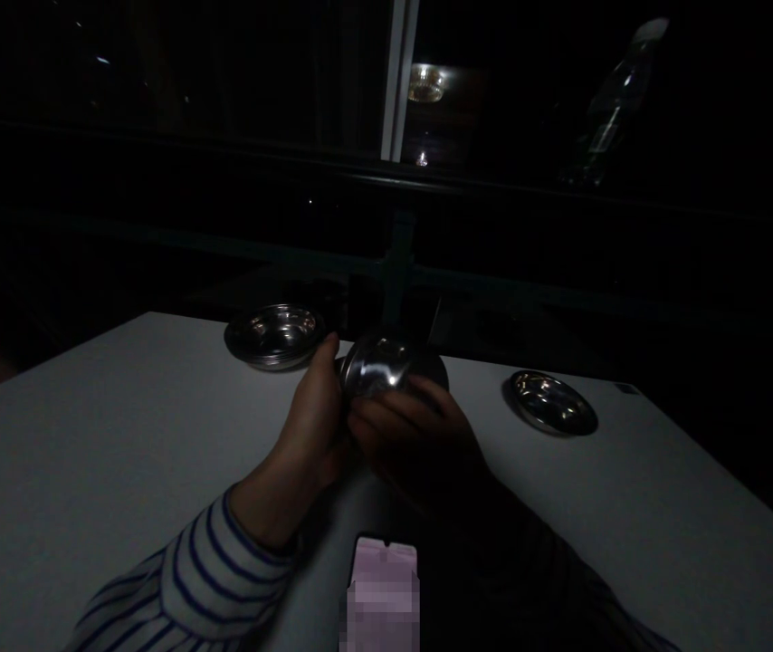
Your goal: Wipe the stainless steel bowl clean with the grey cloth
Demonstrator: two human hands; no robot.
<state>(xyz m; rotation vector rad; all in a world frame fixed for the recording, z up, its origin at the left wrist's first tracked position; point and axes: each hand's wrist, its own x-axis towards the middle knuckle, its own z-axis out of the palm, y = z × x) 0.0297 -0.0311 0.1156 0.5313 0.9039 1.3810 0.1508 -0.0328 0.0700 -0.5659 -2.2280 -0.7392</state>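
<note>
The scene is very dark. My left hand (311, 426), in a blue-striped white sleeve, grips the left edge of a small shiny steel bowl (379, 364) held tilted above a white table (88, 453). My right hand (414, 435) lies in shadow and holds the same bowl from below and the right, fingers curled against it. Another steel dish seems to sit just behind the held bowl, but it is too dark to be sure.
A stack of steel bowls (276, 335) stands at the table's far edge on the left. A single steel dish (553, 403) lies to the right. A lit phone (383, 589) rests near me at the front. Beyond the table are a dark railing and a window frame.
</note>
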